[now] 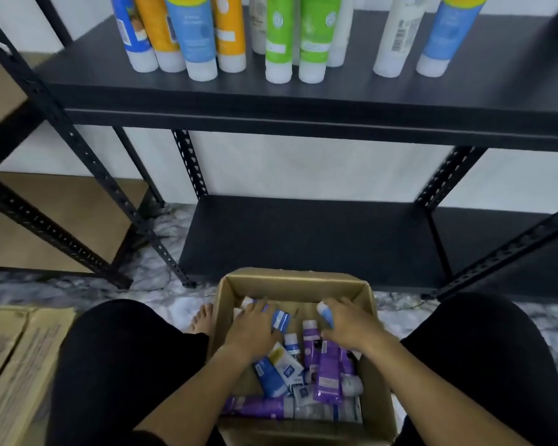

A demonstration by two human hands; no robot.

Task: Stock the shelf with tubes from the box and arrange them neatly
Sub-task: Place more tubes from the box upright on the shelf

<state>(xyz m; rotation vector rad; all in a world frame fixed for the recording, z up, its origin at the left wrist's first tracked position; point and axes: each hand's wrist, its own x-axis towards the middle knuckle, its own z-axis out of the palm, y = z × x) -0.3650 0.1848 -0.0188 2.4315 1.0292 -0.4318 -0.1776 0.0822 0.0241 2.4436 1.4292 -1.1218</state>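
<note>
An open cardboard box [290, 281] sits on the floor between my knees, holding several blue, white and purple tubes [327, 371]. My left hand [250, 329] is inside the box, its fingers curled round a blue tube [279, 318]. My right hand [348, 323] grips a light blue tube with a white cap [324, 312] near the box's far right corner. On the upper black shelf [303, 88] several tubes stand cap-down in a row: blue, orange, green and white [277, 37].
The lower black shelf [303, 243] lies just behind the box. Perforated black uprights [190, 169] frame the rack. A flattened cardboard box [16, 365] lies at the left on the marble floor. A bare foot [202, 318] rests left of the box.
</note>
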